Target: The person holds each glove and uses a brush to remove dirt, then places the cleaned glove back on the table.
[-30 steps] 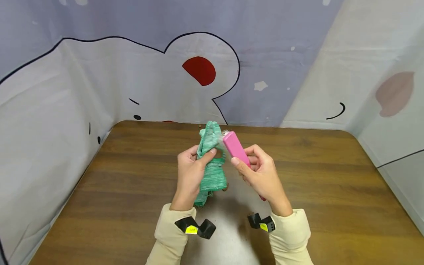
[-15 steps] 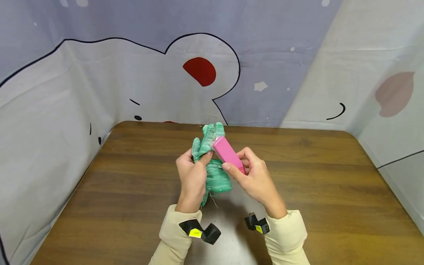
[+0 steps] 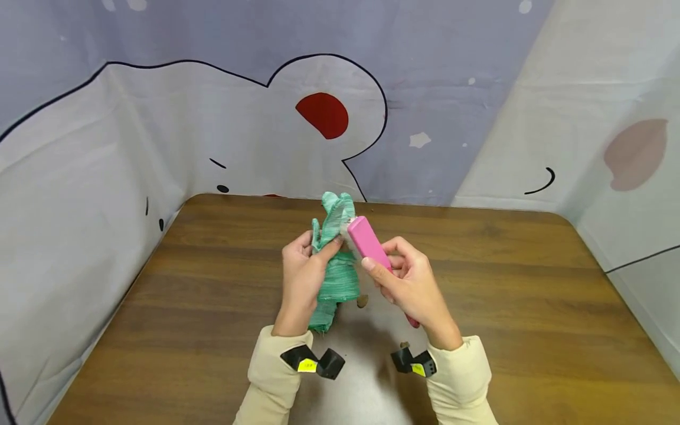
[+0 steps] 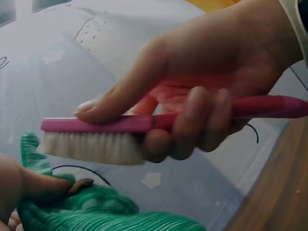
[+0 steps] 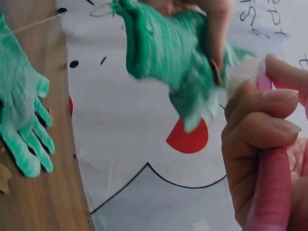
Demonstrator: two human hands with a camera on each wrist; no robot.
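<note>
In the head view my left hand (image 3: 303, 283) holds a green striped knit glove (image 3: 340, 277), thumb across it and glove fingers pointing up. My right hand (image 3: 417, 286) grips a pink brush (image 3: 369, 242) by its handle, thumb along the back of its head. White bristles (image 4: 91, 148) face the glove; whether they touch it I cannot tell. In the left wrist view a small brown patch (image 4: 81, 186) shows beside the left thumb on the glove. A second green glove (image 5: 24, 106) lies flat on the table in the right wrist view.
The wooden table (image 3: 212, 295) carries small brown bits, one brown piece (image 3: 362, 301) near the glove and another brown piece (image 3: 405, 344) by the right wrist. A printed cloth (image 3: 239, 130) hangs behind and at the sides.
The brush has moved left onto the glove's finger area, then slightly back right. The held glove has turned and shifted a little, its fingers spreading more than a second ago.
</note>
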